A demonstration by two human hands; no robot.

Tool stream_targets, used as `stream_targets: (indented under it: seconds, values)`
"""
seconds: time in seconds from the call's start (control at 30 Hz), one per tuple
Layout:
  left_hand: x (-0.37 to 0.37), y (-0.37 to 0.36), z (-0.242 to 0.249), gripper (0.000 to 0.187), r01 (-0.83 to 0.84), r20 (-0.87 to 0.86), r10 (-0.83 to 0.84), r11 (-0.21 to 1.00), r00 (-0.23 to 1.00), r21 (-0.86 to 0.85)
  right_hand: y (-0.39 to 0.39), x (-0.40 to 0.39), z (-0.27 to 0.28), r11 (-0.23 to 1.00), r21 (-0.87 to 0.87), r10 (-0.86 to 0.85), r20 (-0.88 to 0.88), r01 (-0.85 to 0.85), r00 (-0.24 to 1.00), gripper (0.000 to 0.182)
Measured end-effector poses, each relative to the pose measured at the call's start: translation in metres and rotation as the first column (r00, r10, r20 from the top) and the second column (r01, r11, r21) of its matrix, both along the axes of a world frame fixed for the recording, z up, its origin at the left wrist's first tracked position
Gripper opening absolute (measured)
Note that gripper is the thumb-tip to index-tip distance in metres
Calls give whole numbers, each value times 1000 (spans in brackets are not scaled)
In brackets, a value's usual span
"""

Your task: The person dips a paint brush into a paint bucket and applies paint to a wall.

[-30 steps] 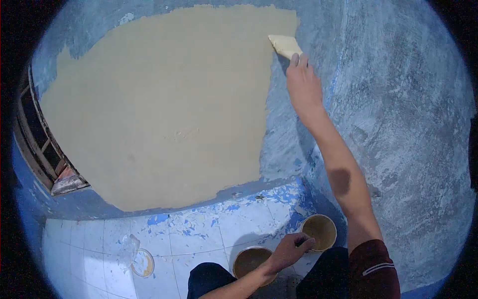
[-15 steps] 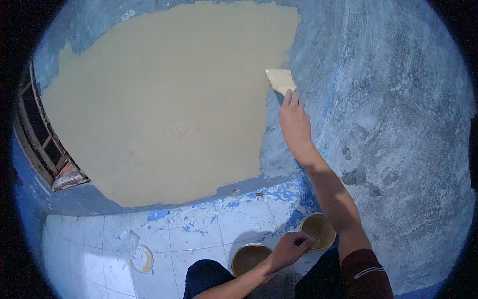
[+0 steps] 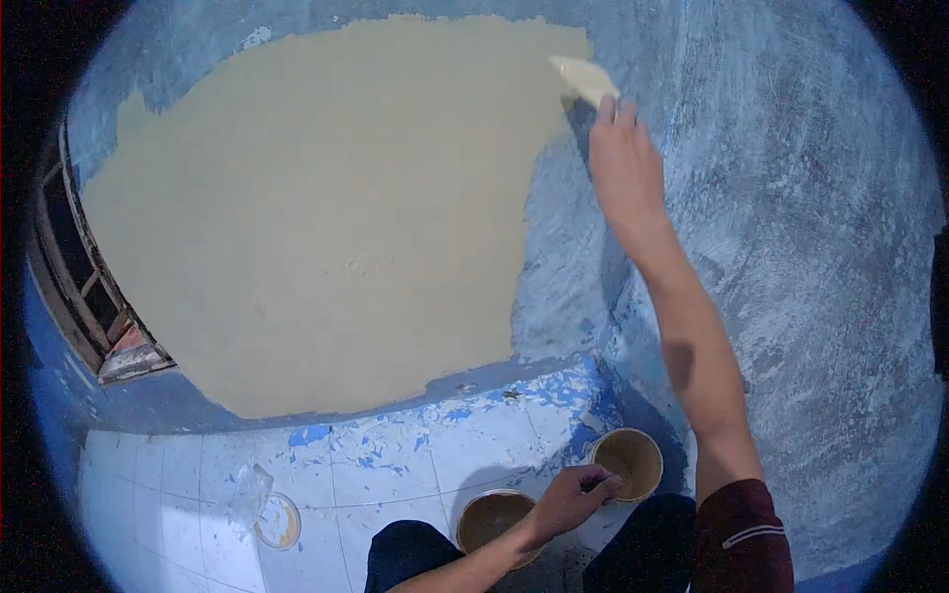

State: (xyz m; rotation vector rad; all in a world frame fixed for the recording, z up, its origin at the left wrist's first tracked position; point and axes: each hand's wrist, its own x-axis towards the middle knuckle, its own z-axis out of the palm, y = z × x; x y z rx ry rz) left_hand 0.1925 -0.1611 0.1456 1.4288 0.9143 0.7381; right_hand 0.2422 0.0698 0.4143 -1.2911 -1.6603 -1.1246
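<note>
head view, looking down a blue wall (image 3: 791, 247), scraped and streaked with white. a broad tan patch (image 3: 336, 208) covers its left part, its right edge ragged. right hand (image 3: 625, 168) raised, fingers closed round a brush (image 3: 585, 81) whose tan-loaded bristles touch the wall at the patch's upper right corner. left hand (image 3: 571, 499) low, fingers curled, thumb and forefinger pinching the rim of a pot (image 3: 630, 463); a second pot (image 3: 494, 516) just beside it. white tiled floor (image 3: 395, 465) flecked with blue; a lid (image 3: 277, 522) lies at left. a window frame (image 3: 84, 296) stands at the far left.
</note>
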Motion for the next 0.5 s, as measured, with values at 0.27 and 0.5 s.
stream_targets:
  seconds: [0.27,0.5]
  values:
    - [-3,-2,5,41,-20,82,20,1000,996,2,22,-34,52,990,71,117,18,-118,993,18]
    - [-4,-1,7,32,-41,49,40,999,998,13,23,-60,42,984,139,102,67,-110,993,16]
